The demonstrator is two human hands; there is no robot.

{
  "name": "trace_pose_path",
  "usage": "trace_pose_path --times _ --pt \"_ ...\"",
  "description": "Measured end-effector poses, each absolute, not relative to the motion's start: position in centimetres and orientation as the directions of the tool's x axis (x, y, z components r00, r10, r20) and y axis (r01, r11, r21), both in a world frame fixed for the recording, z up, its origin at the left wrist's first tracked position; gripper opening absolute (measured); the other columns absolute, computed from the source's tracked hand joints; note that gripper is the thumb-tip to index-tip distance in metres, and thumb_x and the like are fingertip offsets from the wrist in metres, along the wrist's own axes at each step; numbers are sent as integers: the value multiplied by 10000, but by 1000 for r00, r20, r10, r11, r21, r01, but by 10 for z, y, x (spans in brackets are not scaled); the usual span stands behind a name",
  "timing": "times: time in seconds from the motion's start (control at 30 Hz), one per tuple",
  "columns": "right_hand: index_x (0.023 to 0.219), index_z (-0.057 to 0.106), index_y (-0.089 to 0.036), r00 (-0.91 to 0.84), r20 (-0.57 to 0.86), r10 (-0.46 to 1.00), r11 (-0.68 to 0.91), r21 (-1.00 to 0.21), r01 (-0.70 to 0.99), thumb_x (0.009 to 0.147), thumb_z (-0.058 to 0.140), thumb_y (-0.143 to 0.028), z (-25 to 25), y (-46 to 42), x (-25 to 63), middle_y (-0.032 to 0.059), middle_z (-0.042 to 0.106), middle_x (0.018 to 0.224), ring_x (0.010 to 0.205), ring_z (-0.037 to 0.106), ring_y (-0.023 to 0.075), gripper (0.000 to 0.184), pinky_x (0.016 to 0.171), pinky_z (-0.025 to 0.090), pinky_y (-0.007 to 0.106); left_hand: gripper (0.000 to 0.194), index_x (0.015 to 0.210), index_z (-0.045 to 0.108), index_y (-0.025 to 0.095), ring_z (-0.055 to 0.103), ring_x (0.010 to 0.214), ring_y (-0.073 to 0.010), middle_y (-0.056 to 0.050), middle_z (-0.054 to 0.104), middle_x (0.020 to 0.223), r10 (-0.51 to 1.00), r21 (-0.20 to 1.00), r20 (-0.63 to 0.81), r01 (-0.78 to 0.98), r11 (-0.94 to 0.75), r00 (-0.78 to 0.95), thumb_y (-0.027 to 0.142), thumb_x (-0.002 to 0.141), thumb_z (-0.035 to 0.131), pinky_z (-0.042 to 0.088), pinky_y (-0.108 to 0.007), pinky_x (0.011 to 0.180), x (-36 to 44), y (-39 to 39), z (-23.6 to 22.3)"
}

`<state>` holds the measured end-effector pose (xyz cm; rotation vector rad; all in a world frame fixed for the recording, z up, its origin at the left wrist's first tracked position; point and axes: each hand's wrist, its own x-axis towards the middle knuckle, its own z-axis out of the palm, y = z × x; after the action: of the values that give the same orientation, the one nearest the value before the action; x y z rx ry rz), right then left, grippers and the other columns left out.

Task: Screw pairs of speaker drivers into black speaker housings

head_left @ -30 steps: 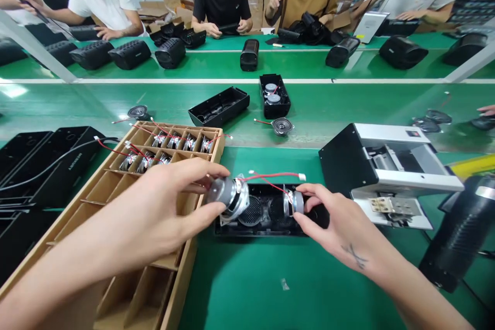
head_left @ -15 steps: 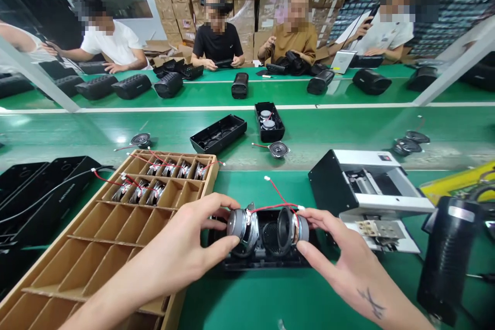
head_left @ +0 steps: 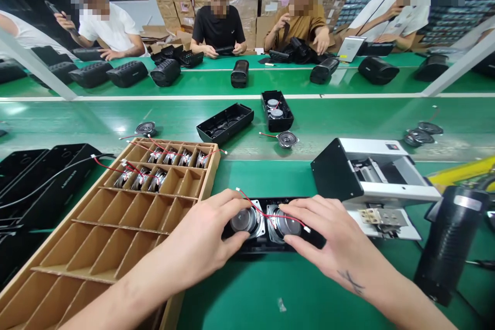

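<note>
Two round speaker drivers lie magnet side up, side by side, in a black speaker housing (head_left: 251, 248) in front of me. My left hand (head_left: 222, 221) grips the left speaker driver (head_left: 243, 220) by its magnet, thumb in front and fingers behind. My right hand (head_left: 317, 224) has its thumb and fingers around the right speaker driver (head_left: 288, 224). Thin red wires (head_left: 266, 215) with white plugs run across both drivers. The housing's ends are partly covered by my hands.
A cardboard divider box (head_left: 127, 206) holding several drivers stands at left. A white-and-black machine (head_left: 379, 175) and a black cylindrical tool (head_left: 444, 242) are at right. Further off lie an open housing (head_left: 225, 122), a filled housing (head_left: 277, 112) and a loose driver (head_left: 287, 139). People work across the belt.
Both drivers have gone from tilted on edge to lying magnet up in the housing, my hands still on them. Their wires now cross over the top. The view has shifted slightly.
</note>
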<state>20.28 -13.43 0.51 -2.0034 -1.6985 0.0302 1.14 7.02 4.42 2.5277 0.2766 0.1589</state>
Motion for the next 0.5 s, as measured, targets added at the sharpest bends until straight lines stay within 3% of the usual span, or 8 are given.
trace_pose_path --times 0.17,0.5 --pt "1299 644 -281 224 255 941 -129 -342 931 889 825 -221 -5 -126 199 2 715 1191 1030 623 232 452 850 388 415 375 1272 630 153 696 1113 -308 -108 696 1257 171 385 -4 160 -909 985 109 918 746 597 -479 978 16 64 35" --pt "1240 695 -270 191 224 956 -137 -235 962 848 889 -281 -9 -116 197 -17 731 1115 967 613 221 437 780 286 384 295 1173 669 168 731 1047 -314 -95 732 1208 147 338 -75 163 -927 986 117 907 785 640 -507 894 18 63 28"
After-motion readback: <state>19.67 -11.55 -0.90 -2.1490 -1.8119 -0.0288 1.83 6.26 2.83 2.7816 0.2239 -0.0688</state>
